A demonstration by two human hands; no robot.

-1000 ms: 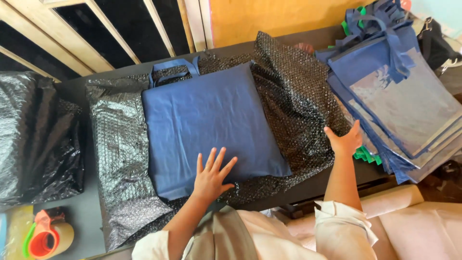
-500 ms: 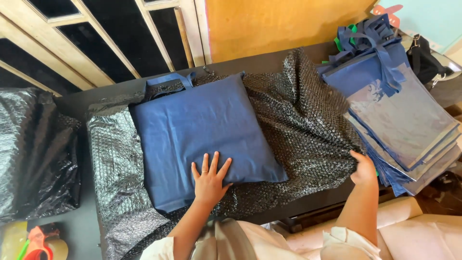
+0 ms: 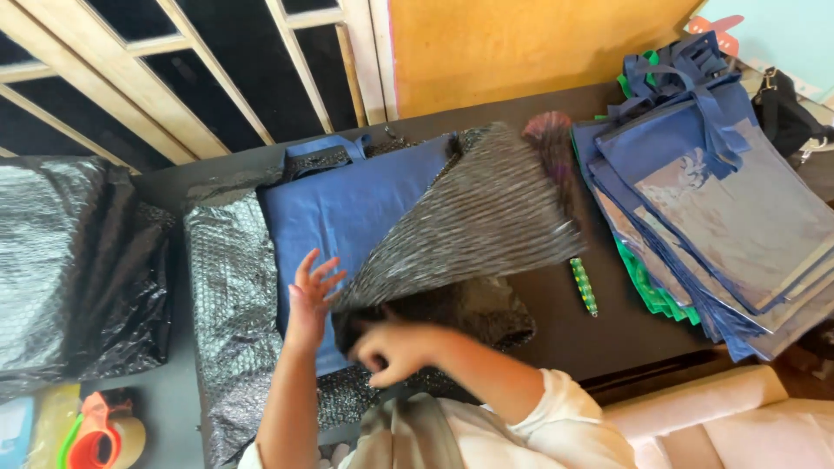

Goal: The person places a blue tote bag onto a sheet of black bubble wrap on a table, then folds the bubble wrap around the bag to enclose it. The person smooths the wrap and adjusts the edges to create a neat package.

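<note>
Blue cloth bag (image 3: 347,208) lies on a sheet of bubble wrap (image 3: 230,304) at the middle of the dark table (image 3: 599,334); a flap of the wrap (image 3: 473,221) is folded over the bag's right part, with the left hand (image 3: 308,291) on the bag and the right hand (image 3: 391,347) at the flap's near edge. Right of this: a pen (image 3: 584,285) on the table, then a stack of bags (image 3: 721,200). Far left: a bundle of wrap (image 3: 74,260), with a tape dispenser (image 3: 95,430) before it.

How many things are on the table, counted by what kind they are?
Padded blue bag: 1
Black bubble wrap sheet: 1
Stack of flat blue bags: 1
Green striped pen: 1
Tape dispenser: 1
Total: 5
</note>
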